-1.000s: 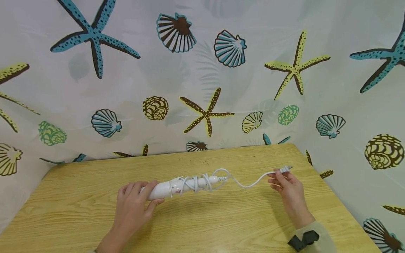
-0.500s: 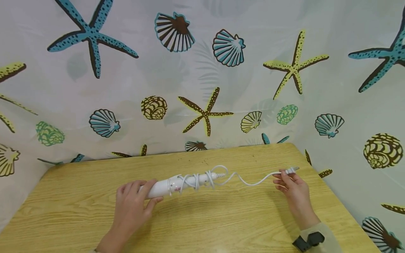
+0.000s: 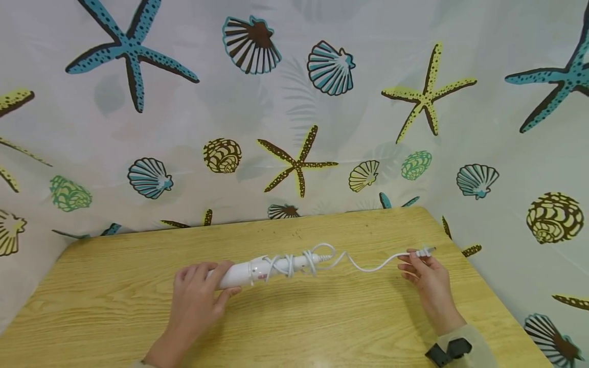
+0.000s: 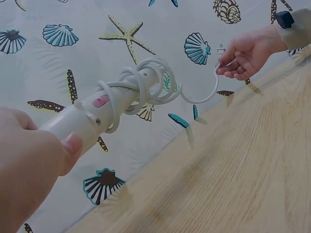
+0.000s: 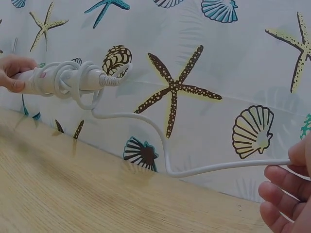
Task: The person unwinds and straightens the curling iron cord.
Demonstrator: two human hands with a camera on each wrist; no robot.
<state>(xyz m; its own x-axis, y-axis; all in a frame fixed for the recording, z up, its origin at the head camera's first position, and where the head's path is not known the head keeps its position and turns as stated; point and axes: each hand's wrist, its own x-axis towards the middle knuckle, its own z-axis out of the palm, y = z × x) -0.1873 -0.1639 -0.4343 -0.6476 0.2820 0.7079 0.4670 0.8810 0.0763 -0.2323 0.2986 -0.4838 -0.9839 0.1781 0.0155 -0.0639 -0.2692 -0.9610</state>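
A white, wand-shaped hair iron (image 3: 239, 274) is held up over the table by my left hand (image 3: 195, 296), thumb on one side and fingers on the other. Its far end is hidden under that hand. Round the slimmer handle, the white cord (image 3: 289, 266) is wound in several crossing loops. From the handle's ribbed end, a free length of cord (image 5: 228, 166) runs slack and wavy to my right hand (image 3: 430, 286). That hand pinches it between thumb and forefinger, just behind the white plug (image 3: 424, 252). The plug's prongs point right, away from the iron.
Beneath both hands lies a wood-grain table (image 3: 294, 327). A pale curtain (image 3: 257, 107) printed with starfish and shells hangs along its back edge and right side. A black band (image 3: 448, 351) sits on the right sleeve.
My right hand has moved a little to the right with the plug, drawing out the free cord slightly. The iron shifts only slightly in my left hand's grip; its cord stays wound.
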